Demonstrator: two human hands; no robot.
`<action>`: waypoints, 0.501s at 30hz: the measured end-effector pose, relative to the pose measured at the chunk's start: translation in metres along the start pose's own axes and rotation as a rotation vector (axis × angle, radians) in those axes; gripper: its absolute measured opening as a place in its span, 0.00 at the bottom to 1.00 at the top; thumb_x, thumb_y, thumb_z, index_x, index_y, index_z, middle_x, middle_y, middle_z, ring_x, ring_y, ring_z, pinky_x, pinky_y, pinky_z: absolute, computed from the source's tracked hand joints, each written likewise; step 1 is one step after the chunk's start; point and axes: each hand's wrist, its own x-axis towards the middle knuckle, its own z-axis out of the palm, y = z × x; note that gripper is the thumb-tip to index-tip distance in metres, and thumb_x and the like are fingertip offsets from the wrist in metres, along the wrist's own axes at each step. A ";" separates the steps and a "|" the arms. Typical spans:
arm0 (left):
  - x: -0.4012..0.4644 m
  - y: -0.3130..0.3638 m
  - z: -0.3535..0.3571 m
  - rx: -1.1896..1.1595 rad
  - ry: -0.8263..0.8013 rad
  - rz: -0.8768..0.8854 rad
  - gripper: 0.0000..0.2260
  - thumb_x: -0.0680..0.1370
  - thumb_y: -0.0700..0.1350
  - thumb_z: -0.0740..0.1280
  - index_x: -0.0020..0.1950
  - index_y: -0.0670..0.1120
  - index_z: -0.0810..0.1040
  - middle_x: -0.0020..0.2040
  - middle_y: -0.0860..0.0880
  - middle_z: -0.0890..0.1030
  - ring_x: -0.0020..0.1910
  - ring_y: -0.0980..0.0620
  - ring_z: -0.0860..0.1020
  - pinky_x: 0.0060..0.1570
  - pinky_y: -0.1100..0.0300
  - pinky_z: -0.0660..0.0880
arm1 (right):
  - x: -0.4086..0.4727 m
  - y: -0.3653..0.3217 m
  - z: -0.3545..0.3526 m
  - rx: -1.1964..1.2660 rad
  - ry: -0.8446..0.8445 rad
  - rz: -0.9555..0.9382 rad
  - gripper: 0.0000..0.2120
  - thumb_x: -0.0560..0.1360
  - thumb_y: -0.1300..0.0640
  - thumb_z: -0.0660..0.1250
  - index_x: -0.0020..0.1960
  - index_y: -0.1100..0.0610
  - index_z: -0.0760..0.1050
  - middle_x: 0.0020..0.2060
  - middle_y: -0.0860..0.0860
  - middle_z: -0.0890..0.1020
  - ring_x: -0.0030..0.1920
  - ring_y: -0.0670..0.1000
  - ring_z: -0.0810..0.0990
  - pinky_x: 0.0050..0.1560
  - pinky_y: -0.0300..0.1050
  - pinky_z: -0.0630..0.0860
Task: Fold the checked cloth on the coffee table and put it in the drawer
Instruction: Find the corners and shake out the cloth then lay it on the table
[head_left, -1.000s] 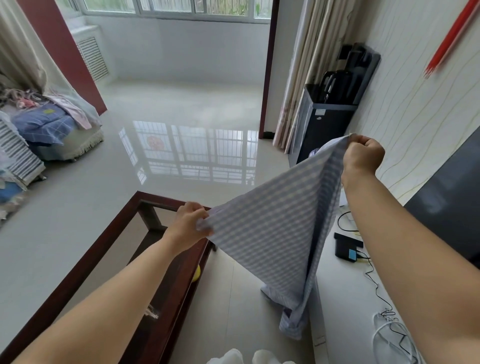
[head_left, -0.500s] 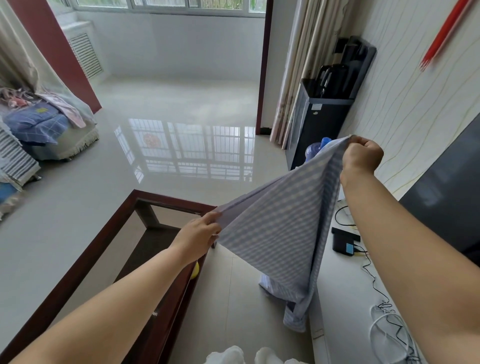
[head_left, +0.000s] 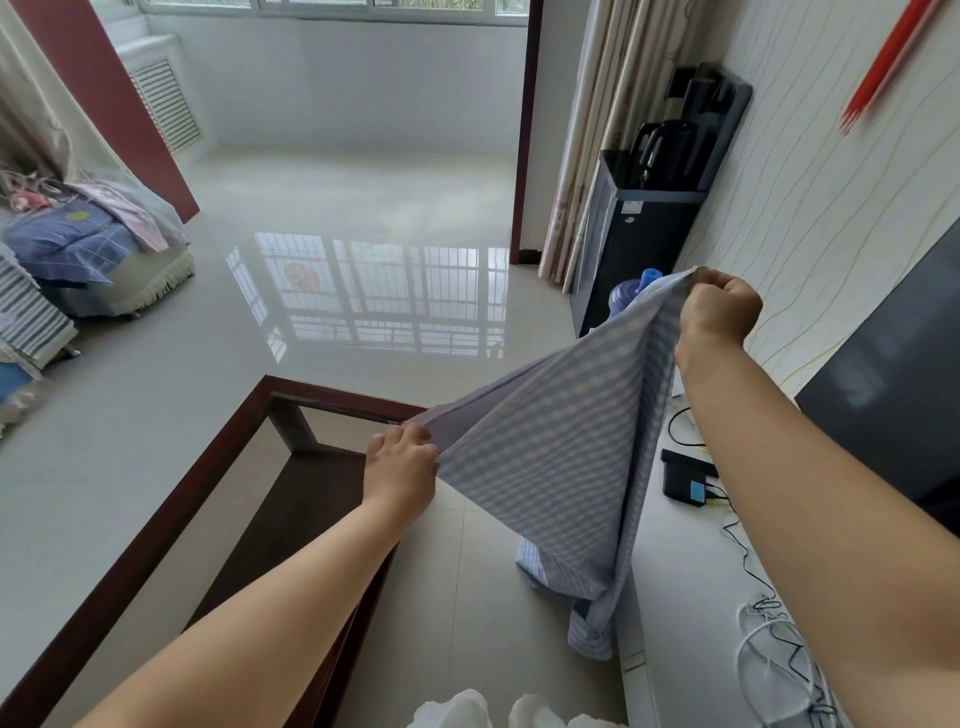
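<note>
Checked cloth (head_left: 550, 467) is up in the air right now, center-right of the frame, stretched between both hands with the rest hanging toward the floor by the white cabinet (head_left: 691, 597). Left hand (head_left: 402, 462) pinches one corner low, just above the near corner of the coffee table (head_left: 171, 499); right hand (head_left: 719, 312) is fisted tight on the other corner, higher up toward the wall. To fold it cleanly I'd say level the two hands first so the top edge runs straight, keep it taut, then bring corner to corner. Room-wise, the big open tiled floor is upper left, so swinging that way looks safest. On the right it's cramped: the cables (head_left: 774, 639) and the small black box (head_left: 685, 480) on the cabinet could snag the dangling end, and the water dispenser (head_left: 644, 234) sits right behind the raised hand. Can't see any drawer from here.
</note>
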 end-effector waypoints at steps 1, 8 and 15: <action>-0.001 0.001 0.002 -0.010 -0.003 0.016 0.09 0.77 0.48 0.64 0.56 0.50 0.80 0.62 0.50 0.74 0.61 0.48 0.70 0.61 0.52 0.63 | 0.001 0.000 0.000 -0.005 0.000 -0.006 0.10 0.73 0.66 0.60 0.44 0.56 0.78 0.40 0.48 0.79 0.47 0.50 0.80 0.51 0.42 0.80; -0.005 0.012 0.001 -0.038 -0.012 -0.194 0.10 0.77 0.51 0.63 0.56 0.51 0.78 0.62 0.48 0.72 0.62 0.45 0.65 0.60 0.51 0.65 | 0.002 0.003 0.000 -0.023 0.001 -0.043 0.10 0.74 0.67 0.60 0.46 0.58 0.78 0.43 0.51 0.80 0.47 0.50 0.80 0.51 0.42 0.80; 0.010 0.007 -0.002 -0.022 -0.095 -0.217 0.10 0.78 0.53 0.61 0.52 0.52 0.78 0.54 0.49 0.76 0.56 0.46 0.68 0.55 0.52 0.66 | 0.005 0.006 0.000 -0.024 -0.010 -0.063 0.10 0.74 0.67 0.60 0.45 0.56 0.77 0.42 0.50 0.79 0.47 0.49 0.79 0.49 0.40 0.80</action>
